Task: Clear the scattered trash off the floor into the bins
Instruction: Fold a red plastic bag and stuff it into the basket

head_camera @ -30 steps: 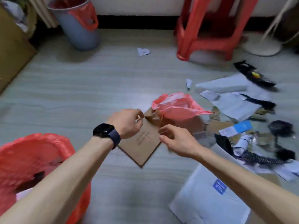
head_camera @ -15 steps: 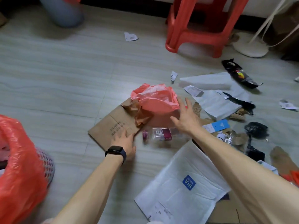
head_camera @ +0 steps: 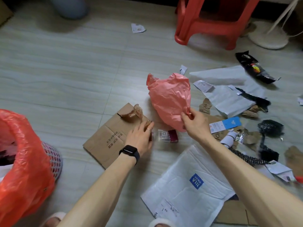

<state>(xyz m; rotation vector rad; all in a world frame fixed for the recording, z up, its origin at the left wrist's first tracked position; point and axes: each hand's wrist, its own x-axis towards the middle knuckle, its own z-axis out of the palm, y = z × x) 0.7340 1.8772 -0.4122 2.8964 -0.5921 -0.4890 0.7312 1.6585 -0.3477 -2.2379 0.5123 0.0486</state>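
Note:
My right hand (head_camera: pixel 195 123) pinches the lower edge of a crumpled pink plastic bag (head_camera: pixel 170 97) and holds it lifted off the floor. My left hand (head_camera: pixel 141 136), fingers straight, reaches over the edge of a flat cardboard piece (head_camera: pixel 106 140) toward a small clear plastic bottle with a maroon label (head_camera: pixel 167 135) lying on the floor. Torn brown paper (head_camera: pixel 132 113) sits on the cardboard's far corner. A mesh bin lined with a red bag (head_camera: pixel 19 161) stands at the near left.
A white padded mailer (head_camera: pixel 188 185) lies near my feet. Grey mailers (head_camera: pixel 229 95), a black snack wrapper (head_camera: pixel 254 68), a blue tag (head_camera: pixel 227 124) and several dark scraps litter the right. A red stool (head_camera: pixel 209 22) and a grey bin (head_camera: pixel 68 7) stand at the back.
My right hand took hold of the pink bag and raised it off the cardboard. My left hand let go of the cardboard, which now lies flat, and moved toward the bottle.

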